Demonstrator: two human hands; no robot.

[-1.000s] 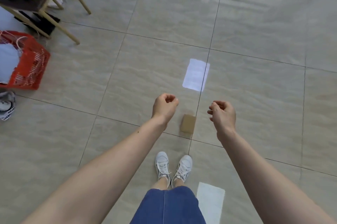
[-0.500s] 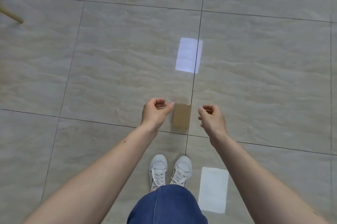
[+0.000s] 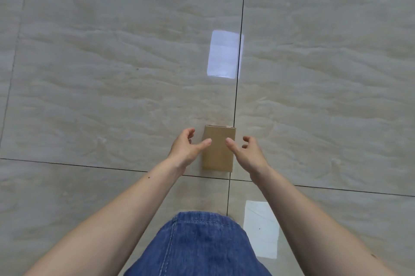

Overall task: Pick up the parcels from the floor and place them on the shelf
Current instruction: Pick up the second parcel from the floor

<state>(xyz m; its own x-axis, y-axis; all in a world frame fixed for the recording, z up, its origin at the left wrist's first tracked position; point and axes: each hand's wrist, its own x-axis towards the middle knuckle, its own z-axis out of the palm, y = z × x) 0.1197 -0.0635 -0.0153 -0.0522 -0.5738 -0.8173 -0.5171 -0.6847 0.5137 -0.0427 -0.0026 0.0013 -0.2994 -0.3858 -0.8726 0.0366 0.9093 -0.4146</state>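
Note:
A small brown cardboard parcel (image 3: 219, 154) lies flat on the tiled floor, just left of a dark grout line. My left hand (image 3: 187, 149) hovers at its left edge with the fingers spread and the thumb over the box top. My right hand (image 3: 247, 152) hovers at its right edge, also open, thumb tip over the box. Neither hand grips the parcel. No shelf is in view.
Glossy beige floor tiles (image 3: 112, 73) fill the view, crossed by dark grout lines. Two bright rectangular light reflections sit on the floor, one beyond the parcel (image 3: 224, 53) and one near my blue denim garment (image 3: 197, 246).
My view has dropped closer to the floor, and the parcel looks bigger. Both hands went from loosely curled to open and closed in on the parcel's two sides. My shoes are hidden now.

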